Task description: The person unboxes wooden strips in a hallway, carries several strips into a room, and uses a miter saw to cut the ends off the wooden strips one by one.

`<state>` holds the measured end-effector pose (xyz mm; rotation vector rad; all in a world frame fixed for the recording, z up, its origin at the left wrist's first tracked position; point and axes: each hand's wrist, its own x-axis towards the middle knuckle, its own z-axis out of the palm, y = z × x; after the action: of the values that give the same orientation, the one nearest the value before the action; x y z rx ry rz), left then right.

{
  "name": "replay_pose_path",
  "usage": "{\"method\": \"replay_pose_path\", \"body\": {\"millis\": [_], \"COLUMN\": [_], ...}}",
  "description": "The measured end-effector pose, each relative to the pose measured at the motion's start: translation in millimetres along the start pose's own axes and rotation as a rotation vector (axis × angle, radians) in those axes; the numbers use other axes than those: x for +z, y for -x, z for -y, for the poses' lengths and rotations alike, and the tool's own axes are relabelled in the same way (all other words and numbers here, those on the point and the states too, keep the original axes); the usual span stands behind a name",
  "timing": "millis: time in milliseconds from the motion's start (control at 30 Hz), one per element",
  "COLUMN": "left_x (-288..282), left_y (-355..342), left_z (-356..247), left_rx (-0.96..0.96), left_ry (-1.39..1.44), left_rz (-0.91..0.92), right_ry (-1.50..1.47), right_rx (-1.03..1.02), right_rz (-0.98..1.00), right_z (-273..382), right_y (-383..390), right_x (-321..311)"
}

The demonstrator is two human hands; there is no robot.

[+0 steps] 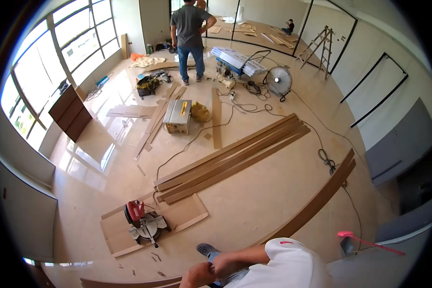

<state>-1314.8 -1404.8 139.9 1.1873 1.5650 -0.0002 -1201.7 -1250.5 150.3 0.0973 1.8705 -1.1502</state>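
Note:
At the lower edge, my left hand (198, 275) is closed, its fingers curled in against my right hand (222, 265). Whether anything lies inside the curled fingers is hidden. My right arm comes across from the right out of a white sleeve, and the fingers of that hand are mostly covered. Both hands rest over my bent leg in jeans, with a grey shoe (206, 248) just beyond them. Nearest on the floor stands a red and silver mitre saw (146, 223) on a flat cardboard sheet (187, 214). Long brown boards (312, 204) lie beside my right arm.
A stack of long brown boards (235, 158) crosses the mid floor. Beyond it are a silver table saw (177, 116), a floor fan (278, 80), loose cables (326, 161) and a wooden stepladder (319, 50). A person in a grey shirt (189, 26) stands behind; another sits far back.

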Motion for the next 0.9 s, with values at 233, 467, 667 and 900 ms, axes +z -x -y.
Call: {"method": "replay_pose_path", "body": {"millis": [233, 467, 667, 900], "left_x": [9, -2, -13, 33], "left_y": [22, 104, 193, 315], "left_z": [120, 197, 297, 458], "left_rx": [0.105, 0.169, 0.092, 0.091], "left_ry": [0.104, 0.186, 0.237, 0.323], "left_rz": [0.197, 0.152, 0.168, 0.160], "right_ry": [-0.013, 0.014, 0.037, 0.105], "right_rx": [-0.088, -0.060, -0.051, -0.178], "right_rz": [-0.051, -0.032, -0.028, -0.016], "right_z": [58, 123, 231, 308], "right_y": [-88, -175, -252, -332], "right_x": [25, 51, 71, 114]}}
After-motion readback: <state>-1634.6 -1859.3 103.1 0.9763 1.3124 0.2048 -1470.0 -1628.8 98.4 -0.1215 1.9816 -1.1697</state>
